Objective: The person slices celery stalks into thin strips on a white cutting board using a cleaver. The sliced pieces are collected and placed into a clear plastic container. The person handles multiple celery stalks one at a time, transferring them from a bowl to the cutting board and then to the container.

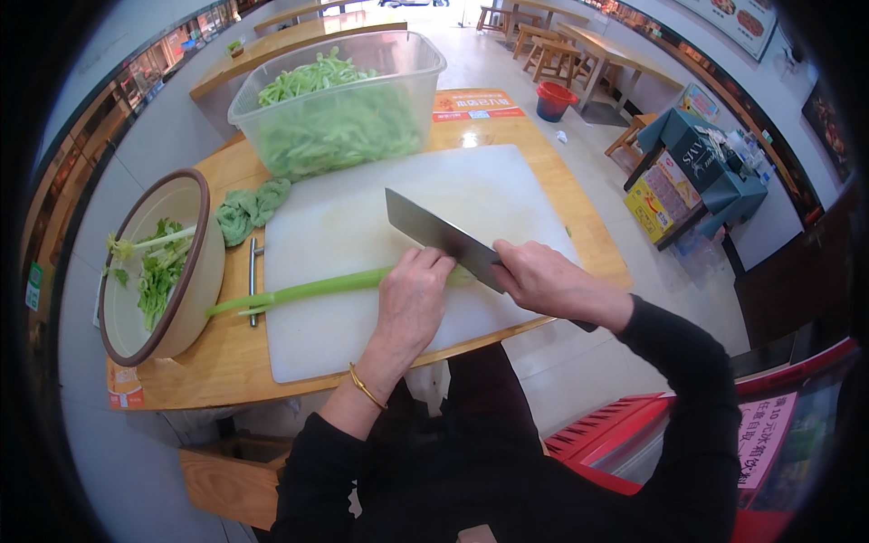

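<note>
A long green celery stalk (333, 283) lies across the white cutting board (326, 346), its thin end reaching over the left edge. My left hand (415, 292) presses on the stalk near its right end, fingers curled. In my right hand (543, 278) is the handle of a cleaver (438, 234), its broad blade slanting over the stalk just beside my left fingertips. Whether the edge touches the celery is hidden. Behind the board stands a clear plastic tub (339, 122) heaped with sliced celery (319, 78).
On the left, a cream basin (214, 271) with a brown rim holds leafy celery tops (163, 278). A green cloth (251, 207) lies between basin and board. A metal handle (253, 285) sits by the board's left edge. A red fridge or freezer (611, 434) stands low right.
</note>
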Motion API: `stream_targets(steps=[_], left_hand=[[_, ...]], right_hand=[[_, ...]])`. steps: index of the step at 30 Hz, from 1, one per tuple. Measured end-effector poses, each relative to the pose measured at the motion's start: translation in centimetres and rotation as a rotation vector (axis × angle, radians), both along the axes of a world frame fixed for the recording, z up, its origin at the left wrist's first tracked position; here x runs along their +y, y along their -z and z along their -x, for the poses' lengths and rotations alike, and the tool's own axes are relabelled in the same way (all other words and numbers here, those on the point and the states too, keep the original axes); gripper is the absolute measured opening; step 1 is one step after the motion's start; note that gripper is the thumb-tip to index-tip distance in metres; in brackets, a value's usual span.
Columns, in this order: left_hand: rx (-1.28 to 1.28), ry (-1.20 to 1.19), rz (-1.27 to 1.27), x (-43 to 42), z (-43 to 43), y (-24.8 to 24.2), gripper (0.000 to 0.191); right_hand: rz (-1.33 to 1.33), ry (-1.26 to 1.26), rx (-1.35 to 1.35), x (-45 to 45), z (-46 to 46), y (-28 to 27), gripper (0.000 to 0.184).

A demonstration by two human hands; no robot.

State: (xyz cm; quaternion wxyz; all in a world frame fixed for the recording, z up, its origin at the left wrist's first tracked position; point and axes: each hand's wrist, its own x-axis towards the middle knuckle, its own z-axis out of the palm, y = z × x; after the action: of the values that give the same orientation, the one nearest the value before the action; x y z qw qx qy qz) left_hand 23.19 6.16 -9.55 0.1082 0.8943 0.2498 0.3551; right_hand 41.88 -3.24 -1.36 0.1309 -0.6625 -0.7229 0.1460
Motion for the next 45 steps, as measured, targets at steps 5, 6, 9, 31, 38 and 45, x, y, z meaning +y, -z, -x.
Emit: stream_targets(steps=[5,6,9,31,38,45], left_hand=[[-0.017,0.006,-0.004,0.1,0.2,-0.1,0.025],[-0.019,0.003,-0.004,0.2,0.2,-0.1,0.024],[-0.009,0.006,0.012,0.1,0.1,-0.1,0.023],[-0.004,-0.003,0.053,0.3,0.1,0.3,0.020],[0.020,0.043,0.031,0.8,1.1,-0.4,0.026],[-0.015,0.019,0.004,0.7,1.2,-0.4,0.026]], right_hand=[[0.238,0.186,0.231,1.6,0.3,-1.1,0.019],[0.221,0.165,0.184,1.3,0.2,-1.7,0.021],[0.156,0.083,0.038,0.2,0.1,-3.0,0.024],[0.132,0.067,0.004,-0.6,0.7,-2.5,0.020],[0.064,0.038,-0.077,-1.2,0.7,-1.3,0.021],[0.152,0.176,0.201,2.3,1.9,-0.2,0.023]])
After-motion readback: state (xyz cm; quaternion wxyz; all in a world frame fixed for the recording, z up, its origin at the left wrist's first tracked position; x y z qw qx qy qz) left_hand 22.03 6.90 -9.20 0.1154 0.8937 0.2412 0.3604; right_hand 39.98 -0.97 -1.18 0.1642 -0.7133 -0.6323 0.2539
